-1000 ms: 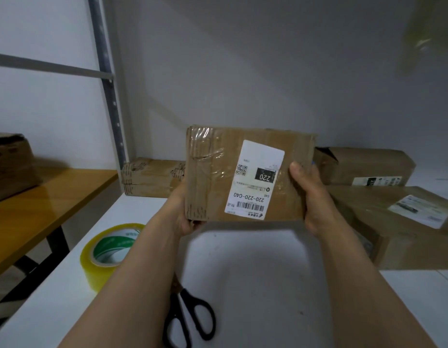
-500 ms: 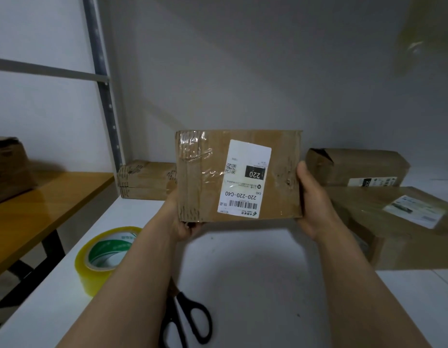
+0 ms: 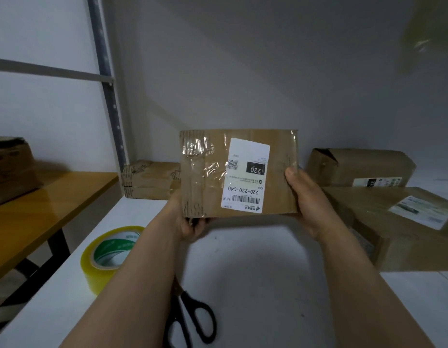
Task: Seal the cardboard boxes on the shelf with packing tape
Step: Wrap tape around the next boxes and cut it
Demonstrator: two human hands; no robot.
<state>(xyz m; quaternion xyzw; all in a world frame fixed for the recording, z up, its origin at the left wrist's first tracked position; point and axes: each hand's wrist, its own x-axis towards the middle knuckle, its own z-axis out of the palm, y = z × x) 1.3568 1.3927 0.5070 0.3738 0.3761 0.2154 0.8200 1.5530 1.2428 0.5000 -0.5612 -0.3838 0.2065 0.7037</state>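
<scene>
I hold a small cardboard box [image 3: 208, 187] upright above the white shelf [image 3: 268, 285], its white label facing me and clear tape across its left part. My left hand [image 3: 186, 222] grips its lower left corner from below and behind. My right hand [image 3: 305, 199] grips its right edge, thumb on the front face. A roll of yellow packing tape [image 3: 102, 257] lies on the shelf at the left, partly behind my left forearm. Black-handled scissors [image 3: 192, 322] lie near the front edge under my left arm.
Two cardboard boxes sit at the right: a large labelled one [image 3: 398, 229] and an open-flapped one [image 3: 361, 167] behind it. A flat taped box [image 3: 147, 179] lies at the back left by the metal upright [image 3: 110, 96]. A wooden table [image 3: 29, 217] with another box [image 3: 9, 169] stands left.
The box has turned from tilted to nearly level and shifted a little left. My right thumb has come back onto the front face. The view has shifted slightly.
</scene>
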